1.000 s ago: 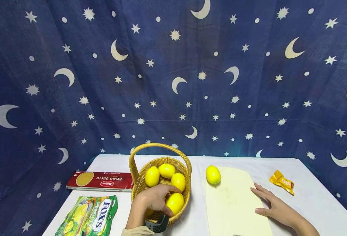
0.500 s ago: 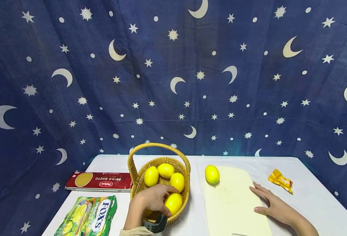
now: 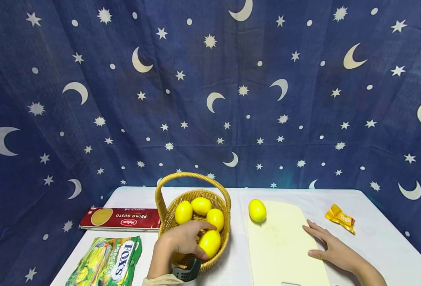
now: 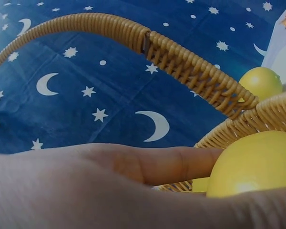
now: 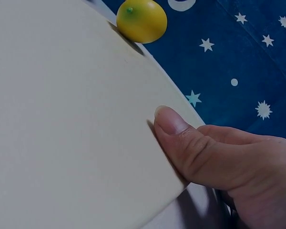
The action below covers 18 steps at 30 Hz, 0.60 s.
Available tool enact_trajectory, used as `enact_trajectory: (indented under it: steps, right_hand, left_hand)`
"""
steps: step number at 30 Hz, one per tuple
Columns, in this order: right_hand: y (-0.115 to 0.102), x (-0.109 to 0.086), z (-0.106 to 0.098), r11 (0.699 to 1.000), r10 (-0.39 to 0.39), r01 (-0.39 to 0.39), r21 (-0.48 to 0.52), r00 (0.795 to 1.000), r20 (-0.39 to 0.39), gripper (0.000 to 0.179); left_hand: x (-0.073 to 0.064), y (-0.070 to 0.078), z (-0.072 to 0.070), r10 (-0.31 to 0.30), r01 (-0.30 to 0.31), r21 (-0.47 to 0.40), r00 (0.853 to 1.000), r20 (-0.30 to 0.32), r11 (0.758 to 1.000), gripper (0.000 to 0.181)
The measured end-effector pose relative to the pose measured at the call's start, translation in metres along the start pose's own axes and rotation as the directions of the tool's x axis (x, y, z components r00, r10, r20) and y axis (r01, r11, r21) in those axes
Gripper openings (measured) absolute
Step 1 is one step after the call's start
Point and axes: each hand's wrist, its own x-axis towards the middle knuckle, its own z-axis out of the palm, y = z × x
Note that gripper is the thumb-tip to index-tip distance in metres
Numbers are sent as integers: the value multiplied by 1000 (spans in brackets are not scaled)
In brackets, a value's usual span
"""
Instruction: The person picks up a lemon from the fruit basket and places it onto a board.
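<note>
In the head view a wicker basket (image 3: 211, 265) with a tall handle holds several lemons. Inside it, my left hand (image 3: 182, 238) grips a lemon (image 3: 210, 243) near the front right side, thumb below and fingers above. The left wrist view shows this lemon (image 4: 255, 164) between thumb and finger. My right hand (image 3: 333, 249) rests at the right edge of a cream cutting board (image 3: 285, 246), fingers extended. In the right wrist view its thumb lies over the board's edge; the other fingers are mostly hidden. Another lemon (image 3: 257, 211) sits at the board's far left corner.
Left of the basket lie a red spaghetti pack (image 3: 124, 219) and a green Fox's candy bag (image 3: 107, 260). An orange wrapped snack (image 3: 340, 218) is beyond my right hand. Behind the white table (image 3: 237, 238) hangs a blue curtain (image 3: 210, 91) with moons and stars.
The lemon in my left hand has risen slightly within the basket. My right hand stays at the board's edge. The whole head view has shifted a little.
</note>
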Motion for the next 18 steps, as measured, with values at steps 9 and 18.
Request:
enact_trajectory:
  steps: [9,18]
  right_hand:
    - [-1,0,0,1000,-5,5,-19,1000,-19,73]
    - [0,0,1,1000,7,-7,-28,1000,-22,75]
  left_hand:
    - [-5,6,-6,44,-44,10,999,-15,999,68]
    - [-9,18,-12,68,-68,30,998,-16,997,69]
